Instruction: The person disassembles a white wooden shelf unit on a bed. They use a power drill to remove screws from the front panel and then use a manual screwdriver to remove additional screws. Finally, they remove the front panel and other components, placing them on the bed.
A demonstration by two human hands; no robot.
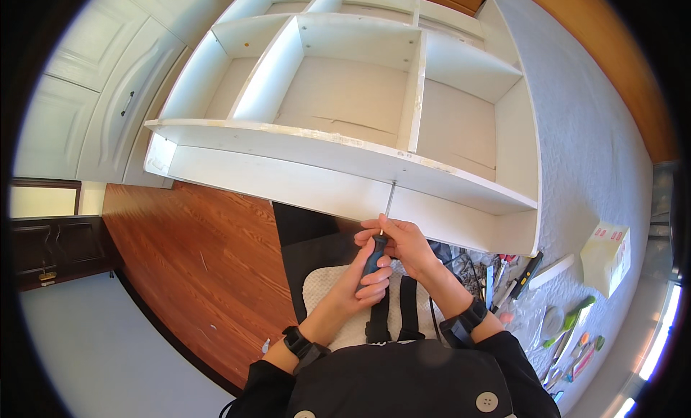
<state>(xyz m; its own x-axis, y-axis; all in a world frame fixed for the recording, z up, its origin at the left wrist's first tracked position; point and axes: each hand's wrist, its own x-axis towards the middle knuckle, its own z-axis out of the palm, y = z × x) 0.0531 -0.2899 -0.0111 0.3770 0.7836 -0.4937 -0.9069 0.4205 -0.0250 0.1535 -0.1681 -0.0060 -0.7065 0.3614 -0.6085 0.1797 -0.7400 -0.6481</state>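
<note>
Both hands are on the screwdriver (375, 254): left hand (363, 277) wrapped round the dark handle, right hand (403, 241) pinching up top. Its tip meets the white shelf unit's (345, 155) near edge. Looks stiff and light; the handle seems the best place to grip.

A single head-worn fisheye view looks steeply down, close over the white shelf unit (374, 108) and wooden floor (194, 259).

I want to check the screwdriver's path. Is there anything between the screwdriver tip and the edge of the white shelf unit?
Nothing visible stands in the way. The screwdriver is held by the left hand and the right hand, and its thin shaft runs straight up to the front edge of the white shelf unit, where the tip appears to meet it.
</note>
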